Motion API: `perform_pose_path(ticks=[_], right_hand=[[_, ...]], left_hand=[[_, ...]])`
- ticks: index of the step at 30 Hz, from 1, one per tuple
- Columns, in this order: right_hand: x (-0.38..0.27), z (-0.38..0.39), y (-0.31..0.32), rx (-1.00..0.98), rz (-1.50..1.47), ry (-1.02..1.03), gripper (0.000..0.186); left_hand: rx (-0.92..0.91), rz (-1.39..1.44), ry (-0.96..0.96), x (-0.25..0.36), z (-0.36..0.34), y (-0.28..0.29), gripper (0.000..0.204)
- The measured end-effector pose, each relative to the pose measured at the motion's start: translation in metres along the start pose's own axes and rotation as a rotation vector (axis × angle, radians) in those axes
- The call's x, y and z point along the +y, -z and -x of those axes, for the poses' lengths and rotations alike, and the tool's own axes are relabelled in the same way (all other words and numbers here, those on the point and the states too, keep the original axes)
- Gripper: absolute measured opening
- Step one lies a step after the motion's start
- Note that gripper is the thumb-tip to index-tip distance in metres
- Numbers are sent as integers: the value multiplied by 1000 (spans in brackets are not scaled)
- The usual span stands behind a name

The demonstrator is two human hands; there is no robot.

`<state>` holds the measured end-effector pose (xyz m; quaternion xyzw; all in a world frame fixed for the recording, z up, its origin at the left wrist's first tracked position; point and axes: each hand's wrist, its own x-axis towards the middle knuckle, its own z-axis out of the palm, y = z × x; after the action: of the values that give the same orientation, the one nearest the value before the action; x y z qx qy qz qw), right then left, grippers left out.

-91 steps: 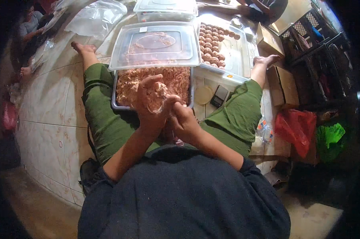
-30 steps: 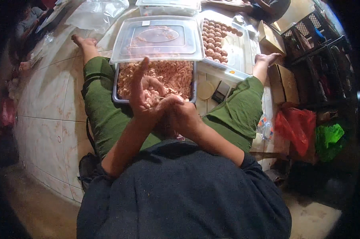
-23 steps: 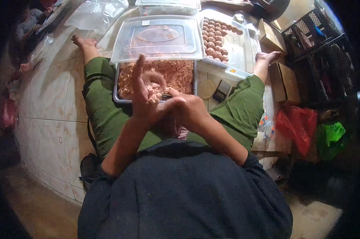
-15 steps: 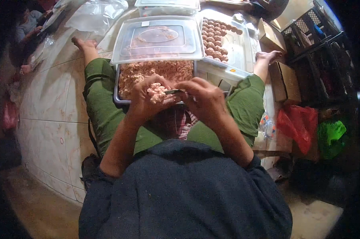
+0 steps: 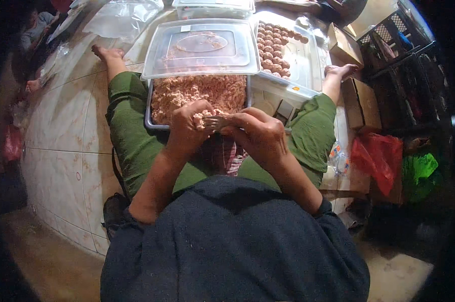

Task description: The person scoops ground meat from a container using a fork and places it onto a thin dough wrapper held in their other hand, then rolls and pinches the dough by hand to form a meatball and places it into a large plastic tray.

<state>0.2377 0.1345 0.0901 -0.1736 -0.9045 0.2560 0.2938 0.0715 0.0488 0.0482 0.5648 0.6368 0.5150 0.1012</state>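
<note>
My left hand (image 5: 186,128) is closed round a lump of pale pink minced mixture (image 5: 203,114). My right hand (image 5: 256,132) grips a small metal utensil, apparently a fork (image 5: 215,122), whose end is against that lump. Both hands are above the front of a grey tub (image 5: 148,113) full of the same minced mixture (image 5: 169,90), between my legs. A translucent lid (image 5: 162,55) covers the tub's back part. Beside it, a clear container (image 5: 303,58) holds rows of round pinkish balls (image 5: 270,48).
Another clear box (image 5: 212,5) stands at the back. Crumpled plastic sheeting (image 5: 119,22) lies back left. People (image 5: 38,30) sit at upper left and upper right (image 5: 338,10). At right are cardboard boxes (image 5: 361,100), black crates (image 5: 398,60), red (image 5: 376,158) and green bags (image 5: 418,168).
My left thumb, raised earlier, has curled down over the lump. My right hand has moved up and right from beside the left palm, and the metal utensil now shows in its fingers.
</note>
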Motion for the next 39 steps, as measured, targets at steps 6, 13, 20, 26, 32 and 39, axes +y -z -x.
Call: perform_pose_path(ticks=[6, 13, 20, 26, 32, 39], right_hand=[[16, -3, -7, 190, -366, -77, 18], [80, -20, -5, 222, -193, -183, 16], [121, -11, -66, -139, 190, -393, 19], [85, -42, -28, -620, 491, -521, 17], [45, -22, 21, -155, -14, -99, 15], [10, -15, 8, -139, -70, 160, 19]], left_hand=[[-102, 143, 406, 10, -2, -1, 21], [-107, 576, 244, -18, 8, -9, 100], [95, 207, 158, -6, 7, -9, 87], [28, 207, -159, -14, 1, 2, 31], [-48, 356, 319, 17, 6, 4, 26], [-10, 596, 290, 13, 11, 0, 20]])
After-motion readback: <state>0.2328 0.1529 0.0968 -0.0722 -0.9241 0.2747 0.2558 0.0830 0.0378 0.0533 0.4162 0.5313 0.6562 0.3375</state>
